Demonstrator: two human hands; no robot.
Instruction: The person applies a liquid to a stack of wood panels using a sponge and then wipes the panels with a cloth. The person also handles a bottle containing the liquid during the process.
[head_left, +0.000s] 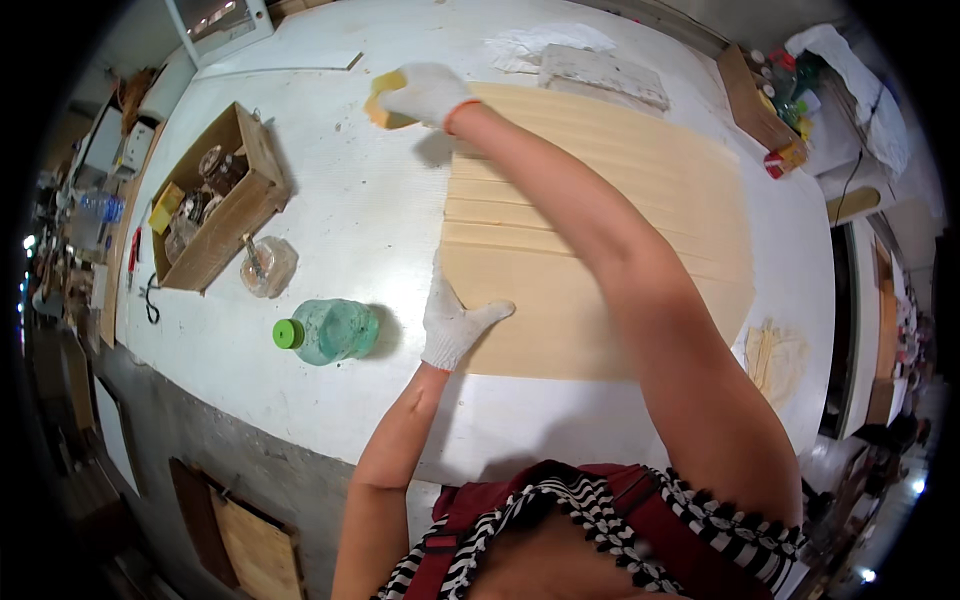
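My left hand (453, 318), in a white knit glove, lies on the near left edge of a large pale tan sheet (560, 340), fingers stretched out and thumb spread across it. Raised creases or strips run across the sheet's middle and far part. Beyond the sheet's far left corner, my right hand (428, 94), also gloved, is closed on a yellow sponge (388, 104). A shadow falls below the sponge; whether it touches the table cannot be told. My right forearm crosses over the sheet and hides part of it.
Left of the sheet are a green-capped bottle (338, 332), a jar with a brush (268, 267) and a wooden box (225, 238) of jars. A whitish slab (603, 76) borders the far edge. A cardboard box (752, 108) stands far right; thin tan scraps (775, 358) lie nearer.
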